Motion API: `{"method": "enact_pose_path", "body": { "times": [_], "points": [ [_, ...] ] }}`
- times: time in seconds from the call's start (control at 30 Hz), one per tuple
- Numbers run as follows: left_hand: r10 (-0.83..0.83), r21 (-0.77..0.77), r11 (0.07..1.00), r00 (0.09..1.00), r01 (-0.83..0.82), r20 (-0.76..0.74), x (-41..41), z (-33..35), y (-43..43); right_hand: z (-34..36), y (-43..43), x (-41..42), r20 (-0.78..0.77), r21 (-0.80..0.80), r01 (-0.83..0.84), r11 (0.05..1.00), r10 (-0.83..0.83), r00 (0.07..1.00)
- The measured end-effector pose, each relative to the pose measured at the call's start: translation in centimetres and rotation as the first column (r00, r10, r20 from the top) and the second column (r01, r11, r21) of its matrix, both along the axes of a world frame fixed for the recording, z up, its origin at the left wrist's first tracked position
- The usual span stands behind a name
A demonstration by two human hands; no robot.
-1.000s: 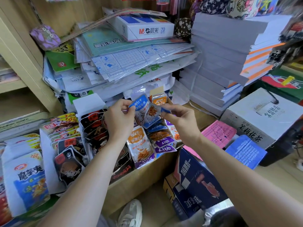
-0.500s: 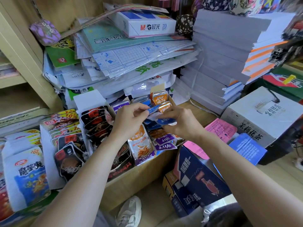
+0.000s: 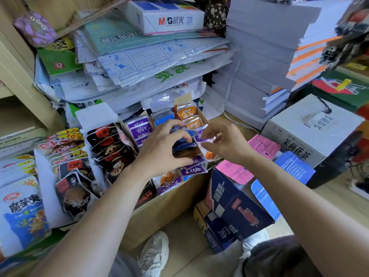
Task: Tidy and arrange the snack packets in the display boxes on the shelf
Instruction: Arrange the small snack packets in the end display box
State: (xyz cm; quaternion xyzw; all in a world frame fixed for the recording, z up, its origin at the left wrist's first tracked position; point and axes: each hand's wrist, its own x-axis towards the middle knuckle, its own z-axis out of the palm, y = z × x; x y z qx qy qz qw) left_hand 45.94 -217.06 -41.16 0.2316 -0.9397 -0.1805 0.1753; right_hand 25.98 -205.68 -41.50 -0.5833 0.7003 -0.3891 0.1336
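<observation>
Left hand (image 3: pixel 159 150) down in the display box (image 3: pixel 202 115) now rather than above it, I grip the blue packets (image 3: pixel 184 133) while my right hand (image 3: pixel 227 142) pinches a purple packet (image 3: pixel 199 135) there, so they look nearly slotted.

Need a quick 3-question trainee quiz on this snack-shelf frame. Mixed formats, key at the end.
1. True or false: the orange snack packets stand farther from the camera than the left hand.
2. The left hand grips: A) blue snack packets; B) a green notebook; C) a pink paper sheet.
3. Short answer: what colour are the snack packets standing between the black snack packets and the left hand's fingers?

Key: 1 true; 2 A; 3 purple, the purple snack packets.
</observation>
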Motion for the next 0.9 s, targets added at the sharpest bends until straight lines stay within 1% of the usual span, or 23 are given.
{"method": "enact_pose_path", "body": {
  "times": [0.07,0.1,0.17,0.23,0.33,0.43,0.5,0.57,0.6,0.67,0.73,0.77,0.8,0.83,0.87,0.9],
  "points": [
    [0.016,-0.084,0.996,0.997,-0.010,0.074,-0.3,0.0,0.4,-0.3,1.3,0.0,-0.061,0.166,-0.136,0.977,0.148,0.987],
    [0.035,-0.112,0.993,0.996,-0.026,0.082,-0.5,0.0,0.5,-0.6,1.9,0.0,-0.076,0.241,-0.198,0.950,0.222,0.972],
    [0.068,-0.160,0.985,0.997,-0.060,0.041,-0.7,0.1,0.5,-1.5,2.7,0.3,-0.113,0.320,-0.260,0.911,0.309,0.944],
    [0.088,-0.189,0.978,0.996,-0.092,-0.026,-0.7,0.1,0.2,-2.4,3.0,0.6,-0.176,0.299,-0.259,0.918,0.320,0.931],
    [0.132,-0.183,0.972,0.987,-0.146,-0.087,-0.5,0.1,-0.2,-3.3,3.0,1.0,-0.255,0.187,-0.242,0.952,0.284,0.924],
    [0.183,-0.140,0.970,0.975,-0.200,-0.129,-0.4,-0.1,-0.5,-4.5,2.6,1.4,-0.373,0.102,-0.205,0.973,0.228,0.899],
    [0.215,-0.088,0.969,0.965,-0.230,-0.151,-0.2,0.1,-0.7,-4.8,2.2,1.4,-0.386,0.046,-0.191,0.981,0.194,0.902],
    [0.231,-0.047,0.969,0.960,-0.241,-0.158,-0.1,0.2,-0.7,-4.5,1.8,1.4,-0.320,-0.020,-0.173,0.985,0.158,0.934],
    [0.235,-0.035,0.969,0.959,-0.244,-0.160,0.0,0.2,-0.7,-4.1,1.7,1.4,-0.258,-0.043,-0.141,0.989,0.125,0.958],
    [0.252,-0.020,0.966,0.953,-0.259,-0.167,0.1,0.1,-0.8,-3.0,1.3,1.3,-0.115,-0.070,-0.033,0.997,0.025,0.993],
    [0.269,-0.003,0.962,0.947,-0.274,-0.173,0.2,0.1,-0.9,-1.6,1.2,0.8,0.013,-0.068,0.102,0.992,-0.102,0.995],
    [0.275,0.006,0.960,0.945,-0.279,-0.177,0.2,0.0,-0.9,-0.7,1.3,0.3,0.110,-0.044,0.146,0.988,-0.140,0.984],
    [0.279,0.010,0.959,0.943,-0.282,-0.181,0.2,0.0,-1.0,0.2,1.5,-0.2,0.238,-0.020,0.159,0.987,-0.149,0.960],
    [0.281,0.011,0.959,0.942,-0.284,-0.186,0.2,-0.1,-1.0,0.9,1.9,-0.8,0.367,-0.008,0.152,0.988,-0.138,0.920],
    [0.281,0.010,0.959,0.940,-0.284,-0.191,0.2,-0.1,-1.0,1.4,2.3,-1.4,0.464,-0.007,0.147,0.989,-0.128,0.877],
    [0.280,0.015,0.959,0.940,-0.283,-0.196,0.1,-0.2,-1.0,1.8,2.7,-2.0,0.520,-0.006,0.154,0.988,-0.129,0.844]
  ]
}}
